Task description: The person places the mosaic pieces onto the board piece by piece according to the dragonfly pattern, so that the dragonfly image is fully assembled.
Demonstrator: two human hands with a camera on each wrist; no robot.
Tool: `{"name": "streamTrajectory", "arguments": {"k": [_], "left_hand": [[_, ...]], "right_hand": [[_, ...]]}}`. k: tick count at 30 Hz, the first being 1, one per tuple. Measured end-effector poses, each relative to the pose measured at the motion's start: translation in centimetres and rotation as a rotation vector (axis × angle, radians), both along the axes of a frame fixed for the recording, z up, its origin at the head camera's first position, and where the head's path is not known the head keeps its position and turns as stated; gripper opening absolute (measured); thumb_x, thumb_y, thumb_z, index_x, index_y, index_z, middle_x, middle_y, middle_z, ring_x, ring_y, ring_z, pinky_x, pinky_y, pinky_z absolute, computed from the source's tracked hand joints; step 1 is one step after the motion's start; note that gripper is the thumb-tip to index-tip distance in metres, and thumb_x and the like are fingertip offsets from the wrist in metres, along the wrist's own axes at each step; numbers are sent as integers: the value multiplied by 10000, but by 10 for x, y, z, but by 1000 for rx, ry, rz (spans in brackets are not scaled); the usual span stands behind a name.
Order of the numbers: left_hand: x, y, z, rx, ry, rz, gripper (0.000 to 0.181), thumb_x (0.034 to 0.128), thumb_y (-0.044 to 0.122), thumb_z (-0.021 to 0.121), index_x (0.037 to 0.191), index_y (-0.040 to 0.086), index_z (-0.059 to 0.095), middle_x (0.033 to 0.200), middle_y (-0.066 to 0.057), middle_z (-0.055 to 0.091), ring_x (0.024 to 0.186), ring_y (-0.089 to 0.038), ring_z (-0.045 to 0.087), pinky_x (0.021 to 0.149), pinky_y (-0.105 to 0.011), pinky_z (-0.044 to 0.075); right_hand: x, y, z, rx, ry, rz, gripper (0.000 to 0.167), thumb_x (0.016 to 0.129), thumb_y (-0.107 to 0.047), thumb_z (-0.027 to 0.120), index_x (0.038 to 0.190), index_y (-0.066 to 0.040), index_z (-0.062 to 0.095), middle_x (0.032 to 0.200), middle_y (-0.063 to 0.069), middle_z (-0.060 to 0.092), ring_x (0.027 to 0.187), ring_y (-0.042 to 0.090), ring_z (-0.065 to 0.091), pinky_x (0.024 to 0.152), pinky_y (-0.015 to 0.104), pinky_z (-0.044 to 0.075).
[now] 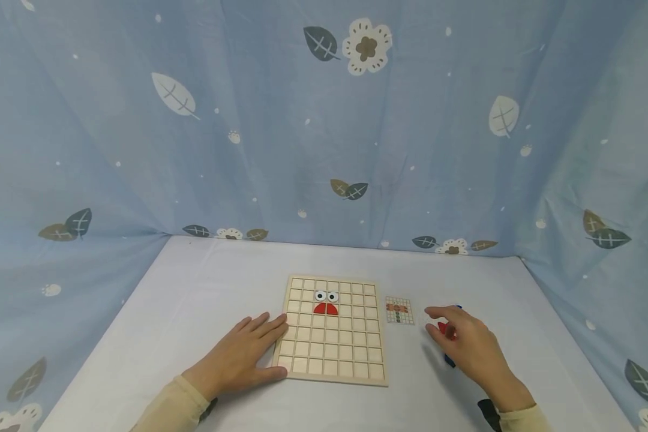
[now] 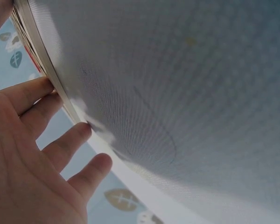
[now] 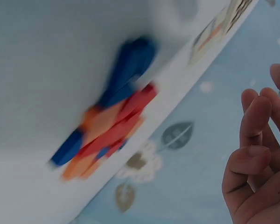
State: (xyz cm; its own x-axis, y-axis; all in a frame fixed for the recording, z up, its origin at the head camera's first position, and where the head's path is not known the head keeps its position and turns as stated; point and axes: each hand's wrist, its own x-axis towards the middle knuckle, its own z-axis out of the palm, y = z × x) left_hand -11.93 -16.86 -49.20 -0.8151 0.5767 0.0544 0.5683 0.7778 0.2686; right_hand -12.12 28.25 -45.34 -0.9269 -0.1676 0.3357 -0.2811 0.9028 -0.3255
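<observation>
A wooden grid board (image 1: 324, 349) lies flat on the white table, with two eye pieces (image 1: 326, 296) above two red quarter-round pieces (image 1: 326, 309). My left hand (image 1: 243, 354) spreads its fingers against the board's left edge; in the left wrist view, the fingertips of that hand (image 2: 51, 140) touch the board's side (image 2: 45, 58). My right hand (image 1: 472, 348) is above the table right of the board, thumb and forefinger apart, nothing visible between them. Partly under it are red and blue pieces (image 1: 444, 329). The right wrist view shows the hand (image 3: 261, 158) beside this blurred red, orange and blue pile (image 3: 114, 123).
A small patterned card (image 1: 399, 311) lies between the board and the loose pieces. Blue curtains (image 1: 281, 156) with leaf and flower prints stand behind the table (image 1: 221, 270) and along both sides.
</observation>
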Motion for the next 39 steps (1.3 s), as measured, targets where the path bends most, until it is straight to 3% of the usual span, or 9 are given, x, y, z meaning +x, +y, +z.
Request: {"name": "streamTrajectory", "arguments": {"k": [5,10,13,17,22,27,31,39], "left_hand": [[1,0,0,-4,11,-1,866,911,723,541,1535,128,460,1621,0,367,1457,-379,357,1169,-584,280],[0,1,1,3,13,-14,850,920,706,547,1530,120,466,1615,-16,377,1449,-389,365,1161,-593,289],[1,2,2,0,21,-22,848,921,702,548,1525,112,472,1609,-26,388,1442,-395,376,1153,-598,301],[0,2,3,-3,30,-24,843,925,695,550,1526,110,470,1609,-27,389,1441,-393,378,1152,-595,306],[0,3,4,-10,6,-16,848,924,701,545,1534,118,459,1615,-20,376,1448,-387,368,1157,-592,299],[1,2,5,-7,0,-20,845,924,697,549,1527,111,468,1610,-28,386,1441,-397,377,1147,-602,310],[1,2,5,-14,-7,-14,847,924,698,548,1535,119,458,1619,-15,371,1452,-384,362,1156,-596,299],[1,2,4,-24,-29,0,852,918,701,555,1544,133,447,1629,4,351,1467,-367,341,1167,-586,282]], "right_hand": [[5,25,-2,2,-93,-74,347,866,-178,816,1200,-140,730,824,-59,617,624,85,489,431,242,400],[9,42,-6,26,-273,-139,297,871,-215,810,1145,-129,734,810,-10,595,671,152,510,490,289,448],[9,46,-10,66,-321,-140,297,849,-233,831,1110,-122,745,922,72,655,742,190,547,565,352,527],[9,48,-14,98,-296,-147,301,820,-234,854,1079,-115,756,1014,118,675,790,218,577,627,426,578],[4,45,-19,111,-304,-159,319,810,-270,864,1067,-116,757,934,45,685,780,207,583,651,453,579],[0,40,-21,86,-360,-156,291,827,-285,849,1058,-135,754,901,12,688,760,181,571,619,396,552],[0,38,-21,91,-347,-152,252,839,-264,836,1046,-147,751,884,3,674,722,159,561,563,349,514],[0,39,-22,163,-286,-194,339,784,-293,884,1033,-103,752,981,117,679,793,259,636,667,549,597]]}}
